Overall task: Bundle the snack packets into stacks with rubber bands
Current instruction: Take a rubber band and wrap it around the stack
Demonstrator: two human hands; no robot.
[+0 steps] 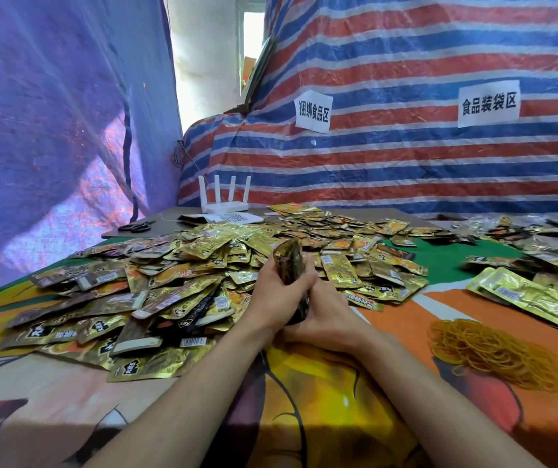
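Both hands meet at the middle of the table around an upright stack of snack packets (290,261), gold and dark brown, seen edge-on. My left hand (275,295) grips its left side near the top. My right hand (329,315) clasps the lower part from the right. Behind and left of the hands spreads a big loose pile of gold packets (176,275). A heap of yellow rubber bands (486,352) lies to the right of my right forearm. Whether a band is around the held stack is hidden.
A flat group of gold packets (534,295) lies at the right, above the bands. Far back stand a white router (225,204), scissors (134,227) and papers. Striped tarpaulin walls with two paper signs close the back. A colourful cloth (321,400) covers the table.
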